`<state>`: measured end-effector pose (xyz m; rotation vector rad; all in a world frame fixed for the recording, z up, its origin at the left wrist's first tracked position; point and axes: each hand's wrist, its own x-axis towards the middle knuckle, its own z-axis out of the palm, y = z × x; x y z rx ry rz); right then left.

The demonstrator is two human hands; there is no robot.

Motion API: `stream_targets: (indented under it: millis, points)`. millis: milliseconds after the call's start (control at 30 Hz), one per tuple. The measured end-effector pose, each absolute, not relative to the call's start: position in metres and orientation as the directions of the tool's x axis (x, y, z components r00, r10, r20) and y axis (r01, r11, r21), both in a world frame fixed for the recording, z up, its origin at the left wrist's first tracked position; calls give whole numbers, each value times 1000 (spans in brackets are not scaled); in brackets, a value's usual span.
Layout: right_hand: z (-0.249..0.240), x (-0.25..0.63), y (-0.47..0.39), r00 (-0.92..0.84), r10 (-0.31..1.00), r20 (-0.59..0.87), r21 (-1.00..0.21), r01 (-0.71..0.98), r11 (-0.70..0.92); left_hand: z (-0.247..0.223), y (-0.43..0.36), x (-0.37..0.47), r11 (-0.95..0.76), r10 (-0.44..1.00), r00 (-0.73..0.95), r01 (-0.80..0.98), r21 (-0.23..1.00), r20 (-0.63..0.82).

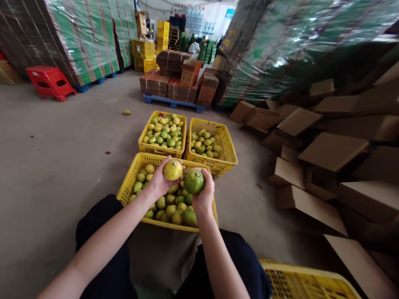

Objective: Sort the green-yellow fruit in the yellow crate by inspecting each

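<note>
My left hand (160,179) is closed around a yellow lemon (173,170), its stem end facing up. Beside it, my right hand (205,193) grips a larger green lemon (193,182). Both hands are over the near yellow crate (127,176), which holds many green and yellow lemons (171,210). Just beyond stand two more yellow crates: the far left crate (160,150) is heaped with lemons (165,131), and the far right crate (229,145) has lemons (204,143) mostly toward its left side. Parts of the near crate are hidden by my hands and forearms.
Cardboard boxes (333,151) lie piled on the right. Another yellow crate (305,282) sits by my right leg. Flattened cartons (170,87) rest on a blue pallet (173,103) ahead. A red stool (50,81) stands at left; one loose lemon (126,112) lies on the floor.
</note>
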<state>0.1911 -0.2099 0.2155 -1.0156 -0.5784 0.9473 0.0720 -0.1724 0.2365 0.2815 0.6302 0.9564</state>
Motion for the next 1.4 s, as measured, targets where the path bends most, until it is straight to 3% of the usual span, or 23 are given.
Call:
stream_targets:
  millis: [100,300,433,633,867,933,1100,1400]
  points:
    - [219,189,-213,515,855,65,-928,-284,242,239,-176,73,508,861,393,-695,508,-323]
    - [224,187,-217,607,786,115,-960,-136,246,237,-172,73,489,832,380,-846,212,-403]
    - [225,190,-217,649,746,146,-955,-105,278,236,-171,75,406,854,279,-885,227,-438]
    - [218,182,-217,606,772,194,-964,-30,265,221,-176,88,421,869,269,-842,337,-414]
    - [199,173,-210,641,755,138,-965,-84,248,216,-180,91,437,757,235,-876,205,-610]
    - [198,174,-207,625,777,70,-960,-169,222,217,-178,89,421,739,228,-891,171,-634]
    - [205,174,-203,564,816,-122,-903,-404,145,217,-173,84,318,778,170,-937,146,-604]
    - [208,168,-205,594,788,-161,-884,-442,153,221,-167,83,291,810,155,-943,159,-566]
